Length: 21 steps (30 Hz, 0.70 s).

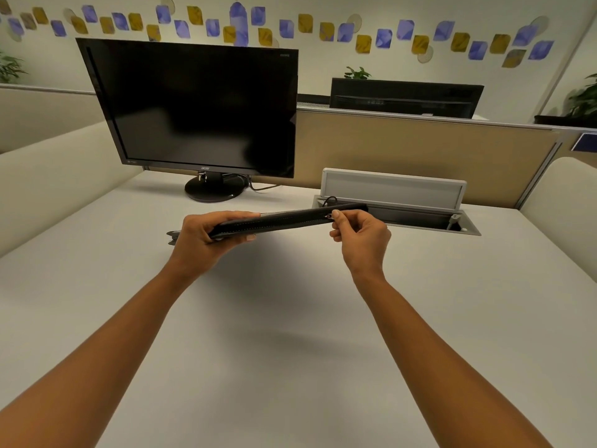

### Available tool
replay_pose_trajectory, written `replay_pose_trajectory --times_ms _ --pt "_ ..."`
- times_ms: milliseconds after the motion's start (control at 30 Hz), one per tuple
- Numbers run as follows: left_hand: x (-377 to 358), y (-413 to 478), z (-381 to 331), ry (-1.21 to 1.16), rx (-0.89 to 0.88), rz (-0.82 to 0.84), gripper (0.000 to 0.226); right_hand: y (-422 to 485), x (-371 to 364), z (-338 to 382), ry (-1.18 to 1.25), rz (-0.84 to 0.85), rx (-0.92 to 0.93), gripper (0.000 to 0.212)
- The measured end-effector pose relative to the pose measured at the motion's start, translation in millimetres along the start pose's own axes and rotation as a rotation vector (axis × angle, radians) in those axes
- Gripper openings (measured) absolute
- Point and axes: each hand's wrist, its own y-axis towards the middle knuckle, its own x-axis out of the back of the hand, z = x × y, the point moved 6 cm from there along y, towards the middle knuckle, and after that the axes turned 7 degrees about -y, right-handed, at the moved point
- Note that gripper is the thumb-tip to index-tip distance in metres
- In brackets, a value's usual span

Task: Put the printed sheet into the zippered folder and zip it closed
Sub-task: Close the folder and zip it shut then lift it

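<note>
The fingers [336,215] of the right hand [361,234] are pinched shut on the small metal zipper pull [329,216], thumb and forefinger tips meeting just at the edge of the zippered folder [281,221]. The left hand [206,231] is closed around the folder's other end, thumb on top, fingers curled beneath, so the folder hangs edge-on in the air above the table [290,334], touching nothing but the two hands. It looks thin, light and fairly stiff, bending little along its span; the fabric-like edge should give a sure hold, while the tiny pull probably wants a firm pinch and a steady counter-hold from the far end. The printed sheet does not show; whether it lies inside I cannot tell. Counted: one folder, one visible pull, two hands, two monitors, the nearer monitor [200,108] dark, and one open cable box [394,202] in the table.
</note>
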Motion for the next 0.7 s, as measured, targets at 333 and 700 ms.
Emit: replay_pose_trajectory --times_ms 333,700 --pt "20 -5 3 -0.032 0.021 -0.028 0.045 26 18 -21 -0.089 -0.085 0.002 0.016" --pt "17 -6 3 -0.018 0.041 -0.024 0.042 33 22 -35 -0.116 -0.129 -0.043 0.018"
